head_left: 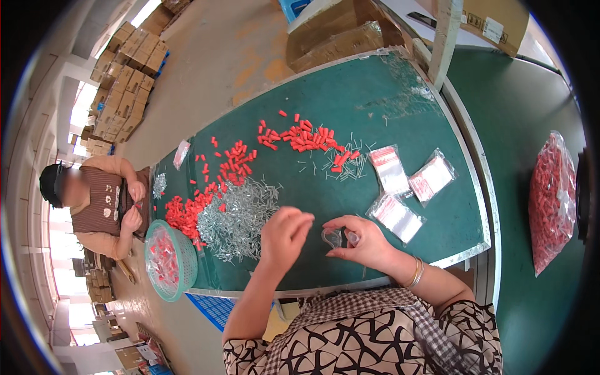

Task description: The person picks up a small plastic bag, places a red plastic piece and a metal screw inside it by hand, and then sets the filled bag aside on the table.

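My right hand (365, 242) grips a small clear plastic bag (333, 237) near the table's front edge, its mouth held apart between thumb and fingers. My left hand (284, 239) is raised just left of the bag, fingers curled and pressed together; what they hold, if anything, is hidden. Beside it lies a large heap of silver screws (240, 215), with a heap of red plastic wall plugs (181, 215) at its left. Farther off are more red plugs (312, 136) and scattered loose screws (350, 165). Three stacks of clear zip bags (397, 217) lie right of my hands.
A green mesh basket (191, 265) holding filled bags stands at the table's left corner. Across the left end sits a co-worker (103, 203), hands together. On the right-hand surface stands a big bag of red plugs (551, 203). A post (445, 40) rises at the far right corner.
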Available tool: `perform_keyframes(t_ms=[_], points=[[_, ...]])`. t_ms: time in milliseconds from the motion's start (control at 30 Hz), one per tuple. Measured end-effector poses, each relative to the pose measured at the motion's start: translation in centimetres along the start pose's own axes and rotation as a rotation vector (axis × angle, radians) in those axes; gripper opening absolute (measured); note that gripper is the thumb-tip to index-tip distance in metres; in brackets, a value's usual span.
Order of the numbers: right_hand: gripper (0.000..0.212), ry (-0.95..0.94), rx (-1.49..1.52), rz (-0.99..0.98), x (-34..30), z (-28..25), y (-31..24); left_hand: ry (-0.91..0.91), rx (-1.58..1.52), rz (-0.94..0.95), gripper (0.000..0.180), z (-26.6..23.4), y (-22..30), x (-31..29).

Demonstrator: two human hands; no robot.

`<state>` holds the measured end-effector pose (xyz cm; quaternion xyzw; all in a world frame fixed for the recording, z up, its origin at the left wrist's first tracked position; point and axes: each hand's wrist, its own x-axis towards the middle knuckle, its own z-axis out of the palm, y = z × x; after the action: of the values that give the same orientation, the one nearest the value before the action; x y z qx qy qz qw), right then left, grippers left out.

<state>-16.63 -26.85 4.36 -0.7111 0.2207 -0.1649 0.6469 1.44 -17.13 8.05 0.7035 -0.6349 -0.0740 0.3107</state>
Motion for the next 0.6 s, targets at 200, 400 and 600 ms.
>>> perform_keyframes(t_ms=[200, 400, 600], points=[[0.051, 0.068, 0.010, -0.083, -0.1, 0.3, 0.6, 0.107, -0.013, -0.128, 0.014, 3.3, -7.2, 6.5], [0.047, -0.007, 0.024, 0.043, 0.0, -0.3, -0.3, 0.095, 0.114, -0.075, 0.016, 5.9, -8.1, 11.9], [0.048, 0.001, 0.014, 0.017, 0.1, -0.6, -0.2, -0.074, 0.355, 0.084, 0.017, 7.2, -9.4, 12.6]])
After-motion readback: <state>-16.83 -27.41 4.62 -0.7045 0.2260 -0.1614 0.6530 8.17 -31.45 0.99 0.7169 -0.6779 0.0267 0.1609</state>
